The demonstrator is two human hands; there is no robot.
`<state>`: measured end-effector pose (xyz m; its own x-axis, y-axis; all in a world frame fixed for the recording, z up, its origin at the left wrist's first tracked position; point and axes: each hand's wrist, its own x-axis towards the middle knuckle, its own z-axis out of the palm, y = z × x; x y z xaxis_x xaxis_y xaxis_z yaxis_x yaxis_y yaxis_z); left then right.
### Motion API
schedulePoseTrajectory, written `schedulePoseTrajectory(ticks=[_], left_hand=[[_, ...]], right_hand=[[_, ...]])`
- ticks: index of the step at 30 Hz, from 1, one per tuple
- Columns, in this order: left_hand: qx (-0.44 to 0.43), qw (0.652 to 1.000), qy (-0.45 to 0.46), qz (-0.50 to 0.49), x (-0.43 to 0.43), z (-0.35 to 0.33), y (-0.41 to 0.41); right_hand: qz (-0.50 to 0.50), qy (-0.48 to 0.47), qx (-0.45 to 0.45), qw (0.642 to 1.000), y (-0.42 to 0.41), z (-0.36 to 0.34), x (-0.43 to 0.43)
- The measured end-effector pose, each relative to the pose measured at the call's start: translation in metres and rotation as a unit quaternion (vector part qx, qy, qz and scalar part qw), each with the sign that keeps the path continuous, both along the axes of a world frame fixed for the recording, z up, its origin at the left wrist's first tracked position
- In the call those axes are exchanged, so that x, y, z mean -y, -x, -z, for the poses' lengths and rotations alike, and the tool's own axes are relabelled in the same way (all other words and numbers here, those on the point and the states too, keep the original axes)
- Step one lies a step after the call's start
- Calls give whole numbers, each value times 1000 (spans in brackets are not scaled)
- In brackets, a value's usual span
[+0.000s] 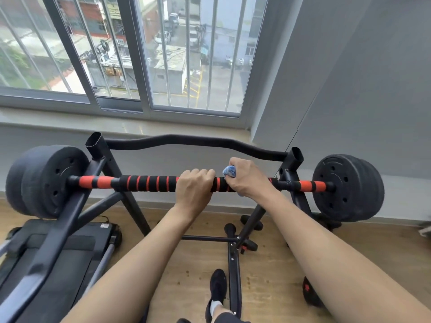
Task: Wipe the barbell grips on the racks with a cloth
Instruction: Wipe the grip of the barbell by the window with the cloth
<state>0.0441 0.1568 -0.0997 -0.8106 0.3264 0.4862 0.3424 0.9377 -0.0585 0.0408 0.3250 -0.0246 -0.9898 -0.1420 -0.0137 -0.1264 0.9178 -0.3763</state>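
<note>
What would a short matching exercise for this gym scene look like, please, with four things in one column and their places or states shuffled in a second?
Column A
1. left hand
2. right hand
3. cloth
4. curved bar

Column B
a. black, spans between the two uprights of the rack, above the barbell grip
b. grips the striped barbell grip bare
c. blue, bunched up, peeking out of a fist
d. holds the cloth against the barbell grip

Pairs: 1-b, 2-d, 3-c, 4-a
</note>
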Motion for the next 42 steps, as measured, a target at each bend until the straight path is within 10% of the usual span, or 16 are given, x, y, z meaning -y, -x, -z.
schedulePoseTrajectory(ticks=[9, 15, 22, 28, 42], left_hand=[[446, 895, 25, 16, -2, -65, 20], [235, 970, 59, 17, -2, -46, -8], [208, 975, 10, 77, 8, -36, -10], [75, 993, 2, 88, -10, -27, -34], [190, 981, 28, 25, -32, -38, -14]], right_hand=[[-51, 31, 103, 993, -5, -19, -13], [-34, 31, 63, 997, -8, -10, -7], [-48, -80, -16, 996, 21, -15, -20], [-88, 28, -16, 996, -1, -3, -46], [-93, 60, -123, 986, -41, 22, -41]])
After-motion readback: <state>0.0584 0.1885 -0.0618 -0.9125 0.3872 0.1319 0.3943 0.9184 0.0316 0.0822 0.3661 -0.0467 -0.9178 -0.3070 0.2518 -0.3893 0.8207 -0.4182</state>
